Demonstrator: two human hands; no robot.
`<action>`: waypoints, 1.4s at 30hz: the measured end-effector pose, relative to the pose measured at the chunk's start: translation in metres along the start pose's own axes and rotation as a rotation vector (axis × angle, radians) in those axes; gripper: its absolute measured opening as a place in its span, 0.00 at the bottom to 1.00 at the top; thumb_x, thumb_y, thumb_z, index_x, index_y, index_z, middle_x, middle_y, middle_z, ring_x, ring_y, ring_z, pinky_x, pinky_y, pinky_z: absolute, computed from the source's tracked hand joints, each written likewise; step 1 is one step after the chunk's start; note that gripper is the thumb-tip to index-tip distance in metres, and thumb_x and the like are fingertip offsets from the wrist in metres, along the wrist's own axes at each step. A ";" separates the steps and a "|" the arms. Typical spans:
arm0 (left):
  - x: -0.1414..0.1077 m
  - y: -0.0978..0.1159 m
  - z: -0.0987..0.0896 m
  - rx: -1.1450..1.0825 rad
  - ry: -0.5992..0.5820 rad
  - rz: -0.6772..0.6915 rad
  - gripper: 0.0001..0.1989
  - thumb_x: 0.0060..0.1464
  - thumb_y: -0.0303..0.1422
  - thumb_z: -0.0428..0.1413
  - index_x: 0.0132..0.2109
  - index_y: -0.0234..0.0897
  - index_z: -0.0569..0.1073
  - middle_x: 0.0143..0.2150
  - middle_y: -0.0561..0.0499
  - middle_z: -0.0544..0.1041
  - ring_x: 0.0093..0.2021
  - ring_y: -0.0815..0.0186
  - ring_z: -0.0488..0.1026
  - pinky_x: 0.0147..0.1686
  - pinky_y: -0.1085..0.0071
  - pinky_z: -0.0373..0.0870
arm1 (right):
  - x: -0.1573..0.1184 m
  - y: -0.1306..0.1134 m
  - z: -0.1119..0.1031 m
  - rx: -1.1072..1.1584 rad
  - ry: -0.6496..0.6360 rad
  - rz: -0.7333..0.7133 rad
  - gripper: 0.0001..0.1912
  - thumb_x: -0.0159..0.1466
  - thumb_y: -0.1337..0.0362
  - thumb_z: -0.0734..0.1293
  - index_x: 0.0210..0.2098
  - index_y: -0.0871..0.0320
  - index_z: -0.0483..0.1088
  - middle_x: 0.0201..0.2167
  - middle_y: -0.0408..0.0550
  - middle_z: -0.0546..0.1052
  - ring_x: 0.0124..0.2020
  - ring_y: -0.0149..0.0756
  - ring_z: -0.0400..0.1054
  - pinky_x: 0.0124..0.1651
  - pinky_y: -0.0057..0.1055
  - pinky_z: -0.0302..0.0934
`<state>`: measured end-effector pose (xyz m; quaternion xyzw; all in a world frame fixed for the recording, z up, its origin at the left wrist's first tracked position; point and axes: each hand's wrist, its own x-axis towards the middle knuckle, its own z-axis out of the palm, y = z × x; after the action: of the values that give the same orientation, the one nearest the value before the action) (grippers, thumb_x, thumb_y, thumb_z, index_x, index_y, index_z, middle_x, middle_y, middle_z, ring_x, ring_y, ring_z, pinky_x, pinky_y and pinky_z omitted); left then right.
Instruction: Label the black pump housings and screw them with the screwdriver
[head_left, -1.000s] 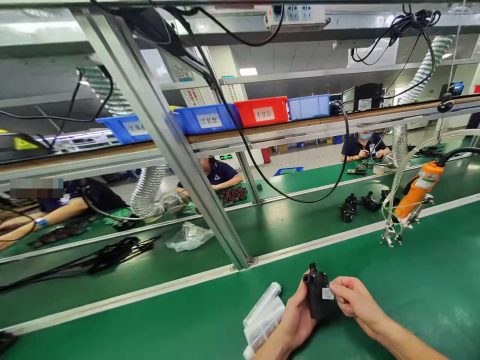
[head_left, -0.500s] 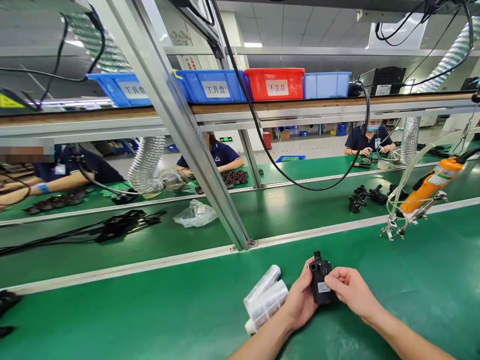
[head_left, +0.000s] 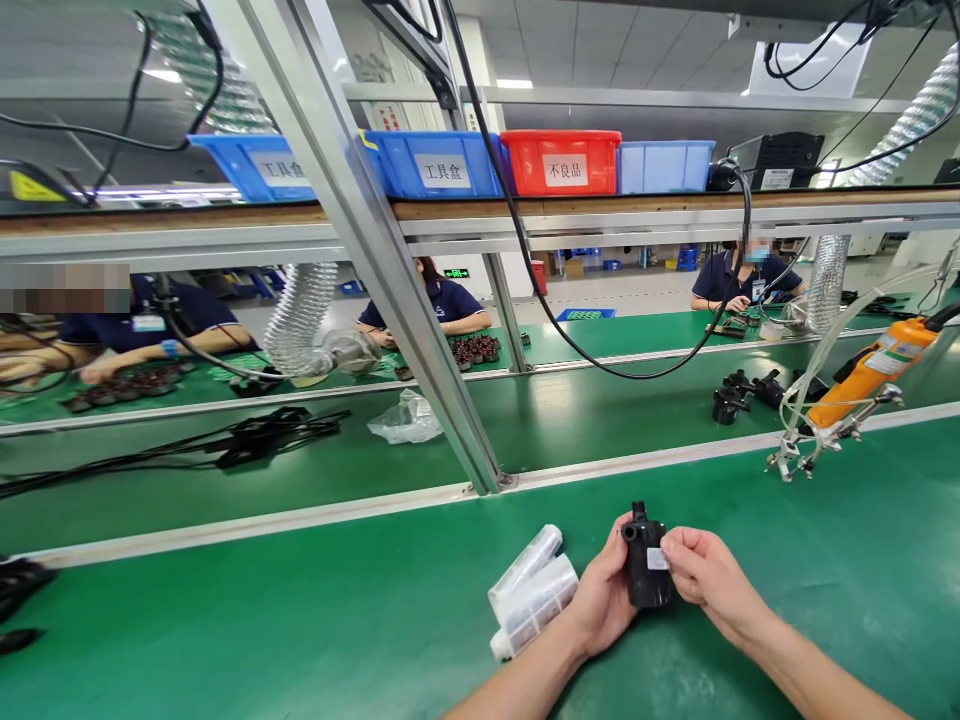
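A black cylindrical part (head_left: 646, 580) with a short spout on top stands upright in my left hand (head_left: 606, 590), whose fingers wrap round its left side and back. My right hand (head_left: 705, 575) pinches the right edge of a small white label (head_left: 658, 559) at the front of the part. Whether the label is partly stuck to the part cannot be made out. Left of my left hand, two clear plastic rolls (head_left: 536, 600) lie on the green table (head_left: 300, 620).
An orange tool (head_left: 874, 370) on a metal stand is at the right, near several black parts (head_left: 727, 400). A metal post (head_left: 390, 290) rises ahead. Cables (head_left: 255, 440) and a plastic bag (head_left: 407, 418) lie beyond the rail. Co-workers sit opposite.
The label now sits higher and further right on the black part, with my right hand drawn slightly right and its fingers at the label's edge. The camera view has shifted a little.
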<state>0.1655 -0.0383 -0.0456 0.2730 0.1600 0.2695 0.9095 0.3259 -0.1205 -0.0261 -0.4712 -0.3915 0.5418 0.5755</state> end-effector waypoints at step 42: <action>-0.008 0.008 0.009 0.125 -0.007 0.103 0.24 0.60 0.48 0.67 0.58 0.47 0.71 0.46 0.51 0.77 0.43 0.62 0.73 0.44 0.69 0.65 | -0.001 -0.002 -0.010 -0.314 -0.072 -0.139 0.30 0.70 0.47 0.72 0.58 0.60 0.59 0.31 0.38 0.66 0.28 0.33 0.59 0.32 0.26 0.55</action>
<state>0.1601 -0.0411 -0.0323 0.3379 0.1592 0.3045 0.8762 0.3356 -0.1223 -0.0264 -0.5073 -0.5233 0.4493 0.5167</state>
